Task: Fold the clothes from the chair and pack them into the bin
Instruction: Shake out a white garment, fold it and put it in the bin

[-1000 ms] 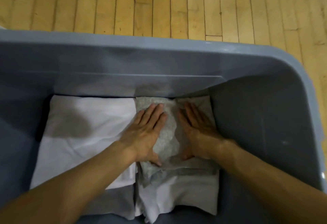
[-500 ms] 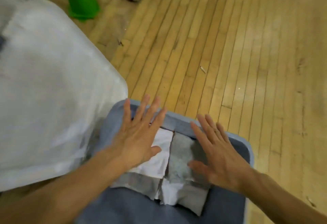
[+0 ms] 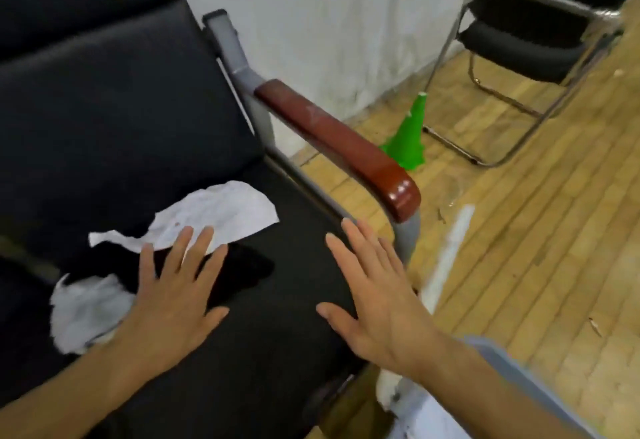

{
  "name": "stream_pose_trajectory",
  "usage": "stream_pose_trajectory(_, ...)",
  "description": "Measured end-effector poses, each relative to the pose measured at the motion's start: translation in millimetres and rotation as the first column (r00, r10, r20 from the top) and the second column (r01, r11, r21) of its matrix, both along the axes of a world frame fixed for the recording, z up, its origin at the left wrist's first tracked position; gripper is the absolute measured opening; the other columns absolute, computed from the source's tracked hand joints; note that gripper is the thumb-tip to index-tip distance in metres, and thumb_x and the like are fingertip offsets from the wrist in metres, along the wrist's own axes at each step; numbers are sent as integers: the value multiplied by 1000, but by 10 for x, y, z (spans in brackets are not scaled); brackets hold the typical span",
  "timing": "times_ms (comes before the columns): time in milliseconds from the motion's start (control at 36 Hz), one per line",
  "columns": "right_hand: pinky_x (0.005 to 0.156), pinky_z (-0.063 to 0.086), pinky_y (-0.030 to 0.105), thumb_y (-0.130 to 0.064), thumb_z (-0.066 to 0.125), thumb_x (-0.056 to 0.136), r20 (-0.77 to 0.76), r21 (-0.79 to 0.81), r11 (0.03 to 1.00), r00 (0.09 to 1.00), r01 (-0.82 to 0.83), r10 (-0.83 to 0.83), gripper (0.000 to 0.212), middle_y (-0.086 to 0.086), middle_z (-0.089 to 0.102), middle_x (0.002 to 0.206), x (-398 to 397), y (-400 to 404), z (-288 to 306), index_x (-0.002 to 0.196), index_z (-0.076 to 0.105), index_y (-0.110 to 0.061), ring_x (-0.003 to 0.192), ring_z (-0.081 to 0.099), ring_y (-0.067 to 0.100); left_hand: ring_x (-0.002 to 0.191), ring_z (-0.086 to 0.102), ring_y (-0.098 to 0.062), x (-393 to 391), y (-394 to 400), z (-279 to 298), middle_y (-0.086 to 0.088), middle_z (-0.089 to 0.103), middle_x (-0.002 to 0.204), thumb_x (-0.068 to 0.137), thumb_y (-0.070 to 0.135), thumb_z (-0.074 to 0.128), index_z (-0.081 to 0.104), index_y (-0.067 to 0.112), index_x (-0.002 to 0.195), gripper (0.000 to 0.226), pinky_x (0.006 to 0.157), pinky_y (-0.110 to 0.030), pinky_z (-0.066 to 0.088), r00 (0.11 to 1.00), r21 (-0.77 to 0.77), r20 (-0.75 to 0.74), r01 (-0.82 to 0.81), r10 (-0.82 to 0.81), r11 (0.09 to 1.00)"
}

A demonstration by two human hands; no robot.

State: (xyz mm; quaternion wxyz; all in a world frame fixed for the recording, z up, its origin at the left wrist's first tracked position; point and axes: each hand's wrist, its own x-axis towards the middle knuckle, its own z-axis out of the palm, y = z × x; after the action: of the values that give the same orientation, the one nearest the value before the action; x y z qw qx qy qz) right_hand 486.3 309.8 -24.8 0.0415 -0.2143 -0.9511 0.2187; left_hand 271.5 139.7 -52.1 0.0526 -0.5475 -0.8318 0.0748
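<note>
Our left hand (image 3: 171, 303) was spread flat, fingers straight and apart, over the black chair (image 3: 114, 119) seat, holding nothing. Its fingertips reached the near edge of a white cloth (image 3: 221, 215) that lay crumpled on the seat at about 12 o'clock from the hand. Whether they touched the cloth we could not tell. A second white cloth (image 3: 85, 310), bunched up, lay at 9 o'clock from that hand, close against the wrist.

Our right hand (image 3: 377, 300) was also open, fingers straight and slightly fanned, over the seat's right edge, gripping nothing. At 1 o'clock from it ran the chair's brown armrest (image 3: 339, 147) on its grey frame.

The bin (image 3: 512, 366) showed only as a grey-blue rim at 5 o'clock from the right hand, partly behind the forearm, with something white and blurred beside it that we could not make out.

On the wood floor (image 3: 536, 248), at 1 o'clock beyond the armrest, stood a green cone (image 3: 408, 137) near the white wall (image 3: 329, 22). Just beyond it, at the top right, was a second black chair (image 3: 526, 43) on a metal frame.
</note>
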Motion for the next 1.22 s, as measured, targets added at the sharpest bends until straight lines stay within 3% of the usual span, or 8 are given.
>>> stream_pose_trajectory(83,117,-10,37,-47,42,97,142,-92,994,987,-65,77,73,-3,-18,157,-534,-362,-206,151,-3,-27,141,-26,15,122,39,-39,-344,-522,-313,-25,52,131,48,32,91,53,1,124,91,90,-69,38,982,-89,103,-152,161,984)
stream_pose_trajectory(167,118,-4,30,-43,42,98,191,-171,980,972,-106,139,67,-6,-7,159,-1161,-747,-413,151,4,-27,144,-16,11,104,58,-43,-750,-1034,-574,-24,59,121,46,27,93,56,1,119,85,75,-62,51,943,-171,199,-234,266,957)
stream_pose_trajectory(333,91,43,26,-38,39,100,251,-245,969,967,14,49,54,-6,48,134,-2051,-1048,-651,148,16,-28,121,47,11,98,67,-32,-1280,-1341,-873,-16,64,115,57,25,87,46,7,123,79,74,-45,57,872,-93,397,-270,284,958)
stream_pose_trajectory(528,47,27,20,-37,39,100,263,-57,991,960,118,-99,51,2,63,96,-2799,-1118,-1168,146,24,-20,88,61,18,95,67,-25,-1480,-1333,-1046,-8,65,115,62,38,62,46,18,125,68,70,-37,58,813,-99,501,-288,297,953)
stream_pose_trajectory(750,58,32,20,-29,36,101,369,134,980,910,146,-186,24,0,63,95,-3131,-1049,-1426,102,56,-16,86,60,17,113,57,-25,-1499,-1400,-1121,-6,57,130,77,42,44,48,21,131,58,88,-42,51,778,-181,537,-272,326,945)
stream_pose_trajectory(917,63,27,19,-22,39,99,-142,-117,972,965,205,-221,21,-6,44,84,-3266,-894,-431,79,46,-19,76,41,11,145,1,-16,-1499,-1189,-572,1,-2,158,99,39,36,2,23,151,63,117,-32,9,686,-227,590,-365,426,903)
stream_pose_trajectory(1139,54,38,10,-20,37,100,-239,-267,964,969,-2,-64,13,-11,41,67,-3465,-991,2133,87,40,-17,60,42,5,129,40,-19,-1782,-388,2035,3,39,143,86,46,59,23,22,144,73,106,-38,36,551,208,795,-641,254,739)
stream_pose_trajectory(1222,54,39,4,-22,34,101,-381,-267,961,924,-77,-32,8,-10,44,76,-3439,-1126,3285,97,37,-16,65,45,2,94,61,-16,-1904,-380,3091,4,61,107,86,37,61,45,21,118,39,83,-41,52,603,303,773,-625,197,720)
